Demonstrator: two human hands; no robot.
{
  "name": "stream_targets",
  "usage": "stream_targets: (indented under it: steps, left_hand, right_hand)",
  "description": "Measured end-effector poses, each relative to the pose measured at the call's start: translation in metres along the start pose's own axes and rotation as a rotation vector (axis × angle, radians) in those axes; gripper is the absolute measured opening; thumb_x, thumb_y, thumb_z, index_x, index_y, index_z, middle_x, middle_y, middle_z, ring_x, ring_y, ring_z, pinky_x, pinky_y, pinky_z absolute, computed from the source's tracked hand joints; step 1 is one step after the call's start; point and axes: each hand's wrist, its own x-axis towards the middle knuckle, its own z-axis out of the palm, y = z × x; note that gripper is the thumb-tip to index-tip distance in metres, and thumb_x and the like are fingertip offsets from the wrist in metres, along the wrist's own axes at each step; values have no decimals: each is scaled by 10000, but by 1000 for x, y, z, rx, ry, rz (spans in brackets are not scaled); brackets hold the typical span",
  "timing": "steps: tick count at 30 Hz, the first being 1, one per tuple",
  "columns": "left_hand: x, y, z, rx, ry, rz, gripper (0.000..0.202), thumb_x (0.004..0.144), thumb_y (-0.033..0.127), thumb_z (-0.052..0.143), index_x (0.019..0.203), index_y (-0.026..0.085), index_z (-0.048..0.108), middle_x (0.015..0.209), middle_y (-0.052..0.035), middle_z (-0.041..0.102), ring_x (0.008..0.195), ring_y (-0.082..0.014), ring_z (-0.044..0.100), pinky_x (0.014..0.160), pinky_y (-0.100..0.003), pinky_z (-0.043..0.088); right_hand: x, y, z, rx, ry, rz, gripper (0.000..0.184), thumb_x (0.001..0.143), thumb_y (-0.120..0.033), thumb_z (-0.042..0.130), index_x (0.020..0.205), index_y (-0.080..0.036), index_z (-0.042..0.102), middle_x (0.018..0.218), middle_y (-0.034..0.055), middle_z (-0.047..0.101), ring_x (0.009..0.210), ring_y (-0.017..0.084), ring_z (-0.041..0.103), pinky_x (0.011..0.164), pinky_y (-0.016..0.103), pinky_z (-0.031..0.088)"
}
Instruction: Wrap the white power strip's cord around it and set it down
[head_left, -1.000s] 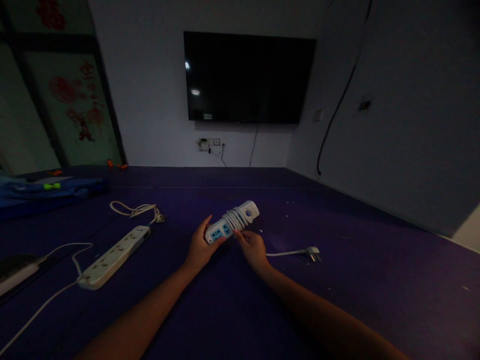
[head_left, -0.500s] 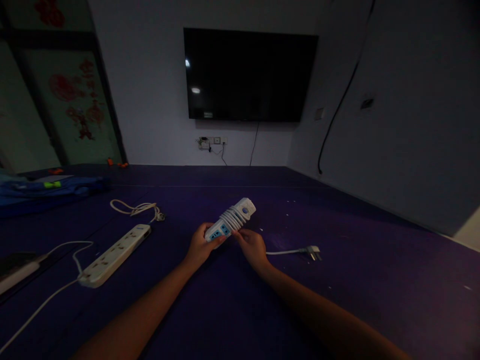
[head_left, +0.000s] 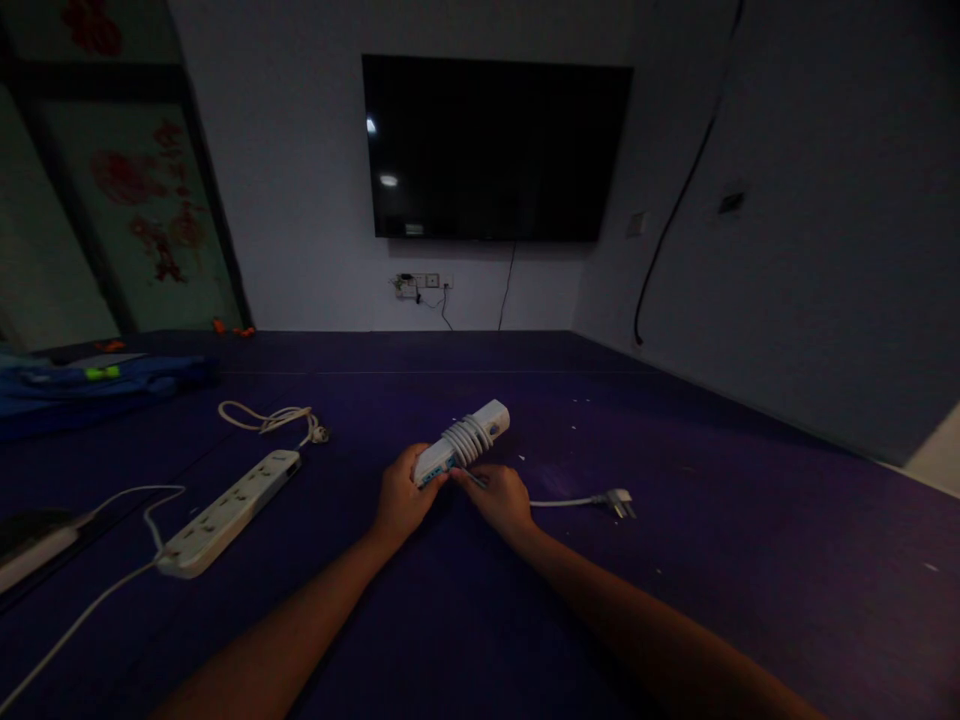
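A white power strip [head_left: 463, 442] with blue sockets has its cord wound round its middle. My left hand [head_left: 401, 500] is closed on the strip's near end and holds it just above the dark purple floor. My right hand [head_left: 496, 497] pinches the cord right beside the coil. From that hand the loose cord runs right along the floor to its plug [head_left: 619, 500].
A second white power strip [head_left: 229, 513] lies to the left, its cord looping toward a plug [head_left: 318, 433]. Blue fabric [head_left: 97, 385] lies at far left. A dark wall TV [head_left: 495, 148] hangs ahead above wall outlets [head_left: 421, 285].
The power strip has turned in my hands so its blue sockets face down and away. My right hand has shifted slightly along the cord; the plug has slid a little leftward.
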Motion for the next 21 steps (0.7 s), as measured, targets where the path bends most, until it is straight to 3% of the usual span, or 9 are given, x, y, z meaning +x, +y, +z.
stream_targets:
  steps: [8,14,17,21]
  left_hand:
    - [-3,-10,3,355,8,352,413,731,99,516,1136,177,541,1057,-99,639,998,-233,592,901,-393,469]
    - [-1,-6,3,459,-59,465,346,834,208,469,1173,172,526,1055,-115,638,1020,-243,581,888,-400,476]
    - [-1,-7,1,452,-82,522,338,832,184,463,1160,164,538,1076,-120,632,1053,-238,565,907,-395,463]
    - [0,-10,0,373,-100,490,314,814,218,521,1124,181,557,1072,-108,632,1047,-230,566,913,-392,456]
  right_hand:
    - [-5,-8,-4,-22,-19,5,524,709,-683,509,685,-190,685,608,44,658,564,164,606,467,224,275]
    - [-5,-8,-4,134,-34,50,614,752,-698,415,541,-162,627,534,50,625,522,145,588,471,219,309]
    - [-5,-7,-2,218,-24,95,652,757,-709,383,481,-157,592,496,49,599,509,139,580,493,220,343]
    - [-3,-4,2,326,-17,104,625,733,-704,431,488,-150,586,489,42,586,488,130,558,502,220,364]
